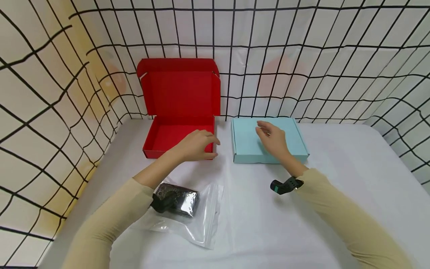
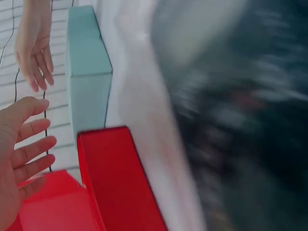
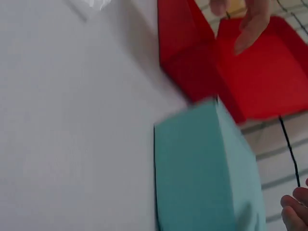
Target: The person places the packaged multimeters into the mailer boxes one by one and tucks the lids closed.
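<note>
A red cardboard box (image 1: 181, 91) stands at the back left with its lid raised, its inside partly showing. My left hand (image 1: 198, 145) is over the box's front right corner, thumb and fingers apart, holding nothing. To the right lies a closed light-blue box (image 1: 243, 140). Above its lid hovers my right hand (image 1: 273, 141), fingers loosely bent with nothing in them. In the left wrist view, the left hand (image 2: 21, 149) has its fingers spread above the red box (image 2: 118, 178). In the right wrist view, the light-blue box (image 3: 192, 159) sits below the right hand's fingertips (image 3: 294, 211).
Nearer me, a clear zip bag (image 1: 209, 216) with a dark, shiny packet (image 1: 179, 200) inside lies partly under the left forearm. A white cloth covers the table (image 1: 262, 231). Black wire mesh (image 1: 231, 45) rises behind and at both sides.
</note>
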### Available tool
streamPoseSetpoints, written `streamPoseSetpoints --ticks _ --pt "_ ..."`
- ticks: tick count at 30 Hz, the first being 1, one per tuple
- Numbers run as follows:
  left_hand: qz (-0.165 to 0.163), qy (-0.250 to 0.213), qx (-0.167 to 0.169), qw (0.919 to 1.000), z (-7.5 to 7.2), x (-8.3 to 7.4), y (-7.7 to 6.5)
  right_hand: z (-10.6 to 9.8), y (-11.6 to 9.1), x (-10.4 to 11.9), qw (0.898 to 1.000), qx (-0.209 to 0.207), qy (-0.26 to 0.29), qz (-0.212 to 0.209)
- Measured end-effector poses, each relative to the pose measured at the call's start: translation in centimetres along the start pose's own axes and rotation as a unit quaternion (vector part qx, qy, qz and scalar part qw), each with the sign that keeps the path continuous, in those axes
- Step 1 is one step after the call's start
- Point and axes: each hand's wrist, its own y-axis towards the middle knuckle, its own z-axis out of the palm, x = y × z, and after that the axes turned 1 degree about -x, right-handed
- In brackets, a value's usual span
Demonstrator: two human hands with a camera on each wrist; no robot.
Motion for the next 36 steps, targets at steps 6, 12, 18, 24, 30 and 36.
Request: streamPoseSetpoints --ticks 6,12,18,24,30,36 --pt "-0.036 -0.046 0.002 0.9983 0.1 1.8 -4.7 4.3 0.5 3.4 0.995 0.075 0.05 0.031" --pt "-0.07 -0.111 0.055 0.9898 0.5 1.7 -8.8 8.2 0.5 5.3 0.985 0.148 0.055 0.073" --pt "-0.064 -0.094 0.124 0.9857 0.7 1.1 -11.8 11.4 0.6 6.5 0.972 0.188 0.057 0.125" --pt "-0.055 -0.077 0.142 0.9853 1.2 0.7 -13.5 12.9 0.5 5.8 0.967 0.173 0.067 0.176" --pt "-0.031 -0.069 0.132 0.9884 2.0 0.3 -14.0 12.5 0.5 5.1 0.96 0.16 0.096 0.206" --pt "-0.006 -0.069 0.086 0.9938 2.4 0.8 -14.9 12.9 0.5 5.4 0.945 0.185 0.128 0.238"
